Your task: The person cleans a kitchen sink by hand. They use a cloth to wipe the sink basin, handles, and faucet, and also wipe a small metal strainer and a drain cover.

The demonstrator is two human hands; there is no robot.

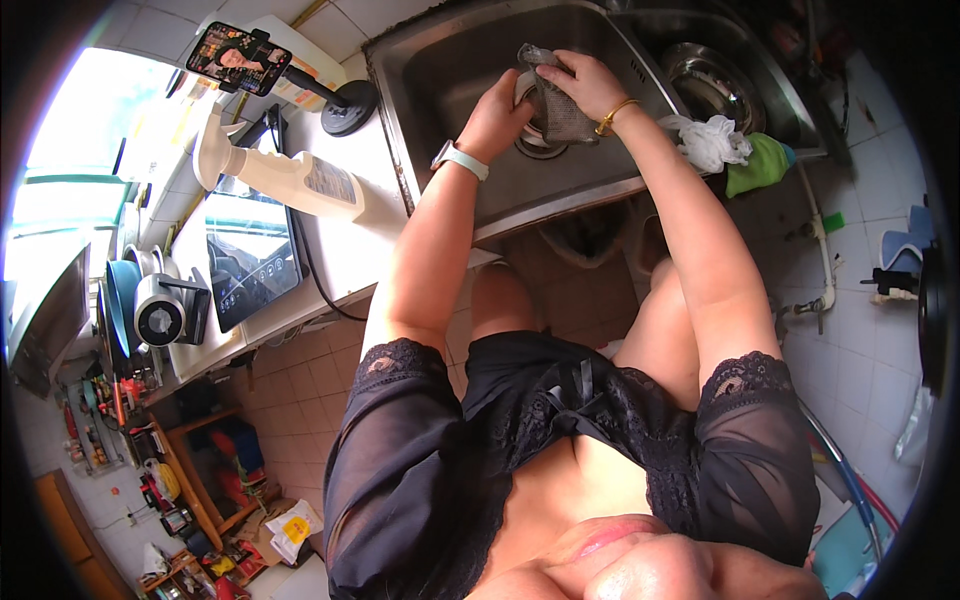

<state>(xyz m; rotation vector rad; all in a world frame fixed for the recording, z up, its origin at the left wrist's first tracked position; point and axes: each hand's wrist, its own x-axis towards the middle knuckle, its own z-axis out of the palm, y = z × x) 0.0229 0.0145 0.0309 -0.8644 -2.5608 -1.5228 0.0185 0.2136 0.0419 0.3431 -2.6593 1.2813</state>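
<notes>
Over the large stainless-steel sink basin (442, 82), my left hand (496, 112) grips a small round item with a pale rim (525, 85). Most of that item is hidden by my fingers and the cloth, so its exact kind cannot be told. My right hand (589, 86) holds a grey mesh dishcloth (568, 120) against it. Part of the cloth bunches up above the fingers and the rest hangs down. Below both hands is the sink drain (541, 152), partly covered by the cloth.
A shiny metal bowl (705, 82) sits in the smaller basin. White crumpled plastic (712, 142) and a green cloth (757, 166) lie on the sink's front edge. Left on the counter stand a spray bottle (307, 184), a phone on a stand (238, 60) and a glass-topped cooker (251, 255).
</notes>
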